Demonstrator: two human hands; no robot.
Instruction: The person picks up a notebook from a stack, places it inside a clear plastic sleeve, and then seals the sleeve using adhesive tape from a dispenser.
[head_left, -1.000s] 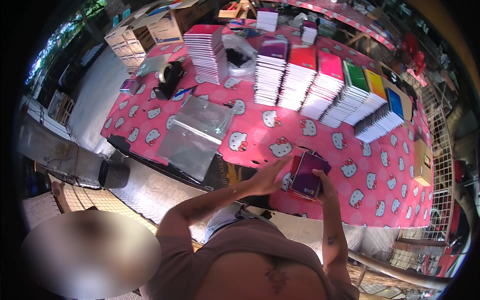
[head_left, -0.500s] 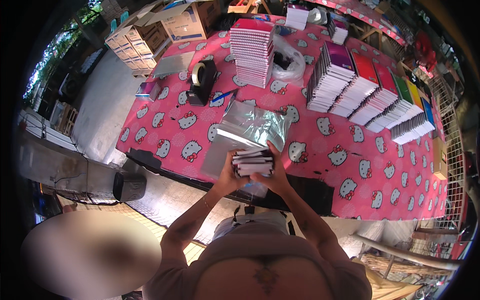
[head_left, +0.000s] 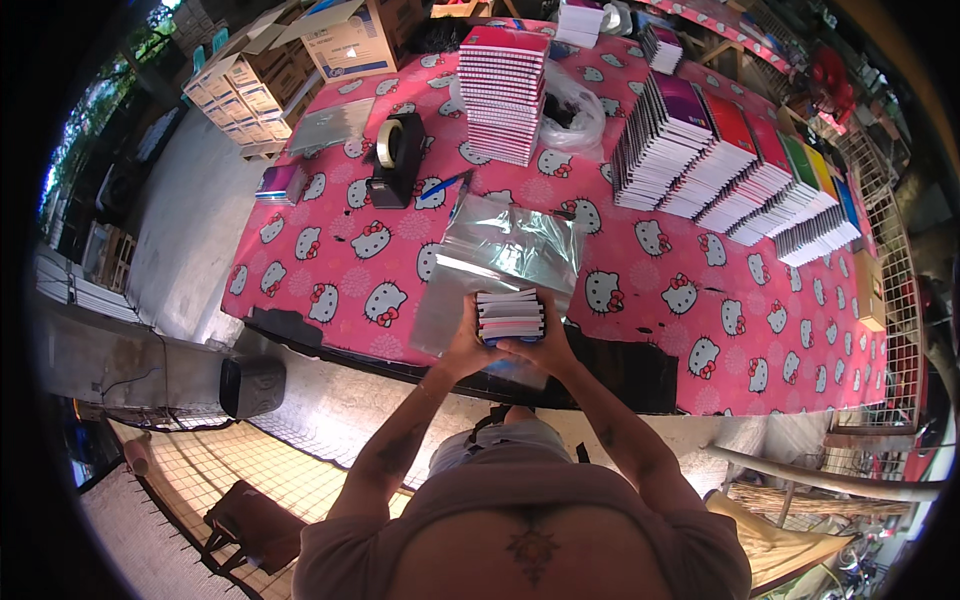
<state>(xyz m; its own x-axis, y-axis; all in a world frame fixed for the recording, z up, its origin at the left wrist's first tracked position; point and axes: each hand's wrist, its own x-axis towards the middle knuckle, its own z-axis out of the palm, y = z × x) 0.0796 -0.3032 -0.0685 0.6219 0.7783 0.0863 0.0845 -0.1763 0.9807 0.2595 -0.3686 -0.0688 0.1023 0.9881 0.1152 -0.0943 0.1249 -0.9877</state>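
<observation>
Between my two hands is a small stack of notebooks (head_left: 511, 314), page edges facing up, held over the table's near edge. My left hand (head_left: 468, 340) closes on its left side, and my right hand (head_left: 552, 342) grips the right side with the thumb across the front. Beneath and beyond the stack lie clear plastic sheets (head_left: 510, 245), shiny and flat on the pink patterned tablecloth (head_left: 380, 300). Farther off, a blue pen (head_left: 440, 187) rests beside a black tape dispenser (head_left: 396, 165).
A tall pile of spiral notebooks (head_left: 500, 100) stands at the back centre. Several notebook piles in different colours (head_left: 700, 160) line the right side. Cardboard boxes (head_left: 350, 45) stand at the back left. A small notebook stack (head_left: 281, 185) sits near the left edge.
The notebooks in my hands have become more evenly lined up and stand straighter. Both hands still hold them, and the view has shifted slightly.
</observation>
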